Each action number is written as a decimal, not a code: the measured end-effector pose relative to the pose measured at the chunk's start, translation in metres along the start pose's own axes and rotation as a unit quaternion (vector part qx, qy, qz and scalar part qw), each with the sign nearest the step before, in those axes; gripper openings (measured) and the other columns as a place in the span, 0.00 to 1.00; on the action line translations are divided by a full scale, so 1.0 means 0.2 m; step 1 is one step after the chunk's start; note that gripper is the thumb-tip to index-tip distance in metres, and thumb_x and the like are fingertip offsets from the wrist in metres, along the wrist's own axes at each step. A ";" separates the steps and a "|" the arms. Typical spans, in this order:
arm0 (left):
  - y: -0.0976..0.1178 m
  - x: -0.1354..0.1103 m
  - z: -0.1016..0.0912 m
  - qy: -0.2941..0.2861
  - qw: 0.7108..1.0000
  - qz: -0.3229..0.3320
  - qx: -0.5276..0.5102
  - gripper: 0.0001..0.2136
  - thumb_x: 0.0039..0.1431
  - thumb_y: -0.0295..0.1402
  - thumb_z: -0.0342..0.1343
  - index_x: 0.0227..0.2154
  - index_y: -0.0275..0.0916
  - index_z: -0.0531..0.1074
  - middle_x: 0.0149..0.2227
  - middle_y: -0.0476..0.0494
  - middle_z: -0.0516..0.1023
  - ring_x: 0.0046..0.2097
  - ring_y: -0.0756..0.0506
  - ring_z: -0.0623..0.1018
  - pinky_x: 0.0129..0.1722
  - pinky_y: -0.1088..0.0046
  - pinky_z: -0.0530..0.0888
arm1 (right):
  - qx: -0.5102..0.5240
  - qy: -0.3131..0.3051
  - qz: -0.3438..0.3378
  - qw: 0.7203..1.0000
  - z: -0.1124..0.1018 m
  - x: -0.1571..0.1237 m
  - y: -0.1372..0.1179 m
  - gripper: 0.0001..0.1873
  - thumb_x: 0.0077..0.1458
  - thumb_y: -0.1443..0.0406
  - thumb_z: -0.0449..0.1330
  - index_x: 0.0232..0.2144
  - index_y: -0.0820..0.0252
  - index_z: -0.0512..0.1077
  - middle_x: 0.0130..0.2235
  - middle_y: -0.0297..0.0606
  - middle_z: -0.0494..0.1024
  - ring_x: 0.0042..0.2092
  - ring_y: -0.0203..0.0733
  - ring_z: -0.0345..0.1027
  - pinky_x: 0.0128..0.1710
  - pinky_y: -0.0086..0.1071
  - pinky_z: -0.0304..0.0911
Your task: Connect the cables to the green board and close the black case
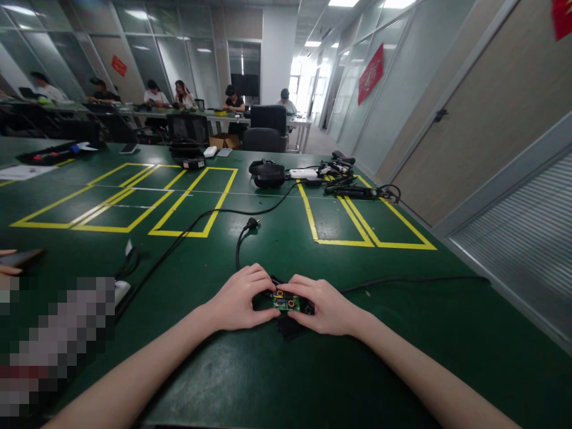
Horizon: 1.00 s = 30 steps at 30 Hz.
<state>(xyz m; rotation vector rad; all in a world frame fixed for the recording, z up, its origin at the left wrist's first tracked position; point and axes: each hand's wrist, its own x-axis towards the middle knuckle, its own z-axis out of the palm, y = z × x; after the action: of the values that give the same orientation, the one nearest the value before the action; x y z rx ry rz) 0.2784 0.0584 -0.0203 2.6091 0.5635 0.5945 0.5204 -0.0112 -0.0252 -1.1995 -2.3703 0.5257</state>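
A small green circuit board [282, 304] with copper-wound coils sits between my two hands, low over the table. My left hand [243, 298] grips its left end, thumb below and fingers above. From the other side, my right hand [319, 304] pinches the board in the same way. Black parts, too dark to name, lie under and beside the board. A black plug [252, 224] on a short cord rests just beyond my left hand, its cord running back toward my fingers. Another black cable [415, 280] stretches off to the right.
Yellow tape rectangles [208, 232] mark the green table [214, 381]. Beyond them lie a black headset-like device [268, 174], a white power strip [304, 173] and tangled black gear [344, 185]. A long cable [179, 235] crosses at left, near another person's hand [9, 262]. Several people sit behind.
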 end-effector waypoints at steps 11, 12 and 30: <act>-0.03 0.00 0.01 0.000 1.000 -0.004 -0.001 0.13 0.61 0.23 0.56 0.46 0.39 0.78 0.43 0.41 0.82 0.48 0.42 0.76 0.49 0.64 0.77 | 0.118 0.074 -0.028 0.990 -0.02 0.00 0.00 0.19 0.56 0.66 0.67 0.51 0.56 0.76 0.45 0.41 0.79 0.44 0.44 0.76 0.45 0.36 0.72; -0.03 0.00 0.02 0.001 1.000 -0.006 0.000 0.13 0.61 0.22 0.55 0.46 0.39 0.78 0.44 0.42 0.82 0.48 0.42 0.76 0.49 0.64 0.77 | 0.123 0.069 -0.028 0.990 -0.02 0.00 0.00 0.18 0.56 0.67 0.67 0.50 0.56 0.76 0.45 0.41 0.79 0.44 0.44 0.76 0.45 0.36 0.72; -0.04 -0.01 0.03 0.018 1.000 -0.019 -0.013 0.13 0.66 0.28 0.56 0.52 0.38 0.76 0.47 0.40 0.82 0.48 0.43 0.80 0.49 0.66 0.78 | 0.009 0.067 0.044 0.997 0.01 0.01 0.05 0.19 0.56 0.65 0.68 0.50 0.54 0.75 0.46 0.39 0.80 0.43 0.44 0.78 0.43 0.35 0.73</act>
<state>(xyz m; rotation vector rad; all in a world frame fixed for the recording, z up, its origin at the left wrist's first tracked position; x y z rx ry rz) 0.2774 0.0628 -0.0284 2.5622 0.6105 0.6332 0.5259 -0.0047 -0.0317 -1.2939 -2.2034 0.4783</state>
